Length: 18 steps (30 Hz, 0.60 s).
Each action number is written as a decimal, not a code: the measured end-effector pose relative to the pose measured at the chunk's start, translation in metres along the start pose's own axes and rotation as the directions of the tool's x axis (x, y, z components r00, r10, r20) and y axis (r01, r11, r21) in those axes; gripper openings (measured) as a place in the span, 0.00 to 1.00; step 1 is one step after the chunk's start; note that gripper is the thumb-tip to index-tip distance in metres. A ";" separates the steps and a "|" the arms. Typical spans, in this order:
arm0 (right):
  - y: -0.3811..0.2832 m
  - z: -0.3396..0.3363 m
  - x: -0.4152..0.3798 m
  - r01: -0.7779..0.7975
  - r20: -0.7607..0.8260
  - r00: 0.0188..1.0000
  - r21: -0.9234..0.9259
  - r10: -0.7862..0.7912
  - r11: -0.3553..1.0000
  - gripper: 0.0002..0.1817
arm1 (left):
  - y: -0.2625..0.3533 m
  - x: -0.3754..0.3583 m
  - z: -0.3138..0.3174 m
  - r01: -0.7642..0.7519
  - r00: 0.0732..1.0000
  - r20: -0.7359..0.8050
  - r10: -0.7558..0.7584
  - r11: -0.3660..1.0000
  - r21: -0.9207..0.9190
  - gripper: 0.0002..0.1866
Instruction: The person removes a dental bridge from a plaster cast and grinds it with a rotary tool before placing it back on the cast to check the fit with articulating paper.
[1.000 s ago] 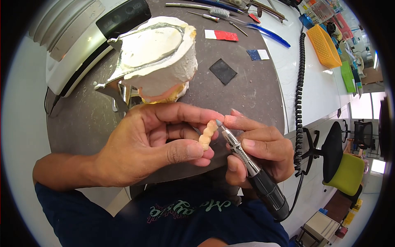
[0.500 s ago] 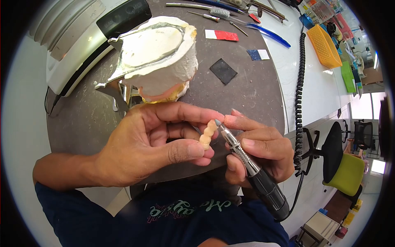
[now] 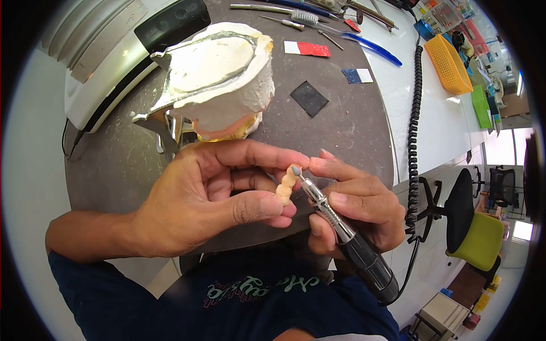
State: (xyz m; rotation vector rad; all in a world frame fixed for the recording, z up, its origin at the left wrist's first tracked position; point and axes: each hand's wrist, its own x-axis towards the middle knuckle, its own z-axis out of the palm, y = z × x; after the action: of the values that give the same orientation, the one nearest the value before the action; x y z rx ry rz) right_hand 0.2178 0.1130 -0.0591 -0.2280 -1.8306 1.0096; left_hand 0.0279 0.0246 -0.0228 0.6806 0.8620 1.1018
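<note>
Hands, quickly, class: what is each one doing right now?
Left hand: closed on the tooth bridge.
Right hand: closed on the rotary handpiece.

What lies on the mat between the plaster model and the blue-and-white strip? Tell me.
In the head view, one black square pad lies flat on the dark mat between the plaster model and the blue-and-white strip, touching neither.

— What stands in front of the hands?
— The plaster cast on its metal articulator (image 3: pixel 213 77) rises just beyond the left hand (image 3: pixel 199 199), blocking the way forward.
— To its right?
— The dark mat (image 3: pixel 352 125) lies mostly bare there; only a black square (image 3: pixel 309 98) and small coloured cards (image 3: pixel 306 48) lie flat.
— Further out?
— Hand tools (image 3: pixel 318 17) line the far edge, the white machine (image 3: pixel 108 51) closes the left, and a coiled cord (image 3: pixel 414 125) hangs along the right hand's (image 3: pixel 355 204) side.
</note>
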 end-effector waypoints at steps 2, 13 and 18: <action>-0.002 -0.001 0.002 -0.006 0.039 0.999 -0.020 0.006 1.000 0.18 | 0.000 0.000 -0.001 0.000 1.000 0.005 0.000 1.000 0.006 0.25; -0.005 -0.002 0.004 -0.020 0.072 0.997 -0.065 0.024 0.998 0.18 | -0.001 0.000 -0.001 -0.023 1.000 0.015 0.023 1.000 0.015 0.24; -0.004 -0.003 0.004 -0.009 0.081 0.997 -0.078 0.016 0.997 0.18 | -0.001 0.000 0.000 -0.017 1.000 0.001 0.017 1.000 0.008 0.24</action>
State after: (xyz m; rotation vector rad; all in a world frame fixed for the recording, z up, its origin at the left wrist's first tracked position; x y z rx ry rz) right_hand 0.2196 0.1137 -0.0531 -0.2485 -1.9471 0.9700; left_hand 0.0283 0.0242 -0.0241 0.6963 0.8609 1.1140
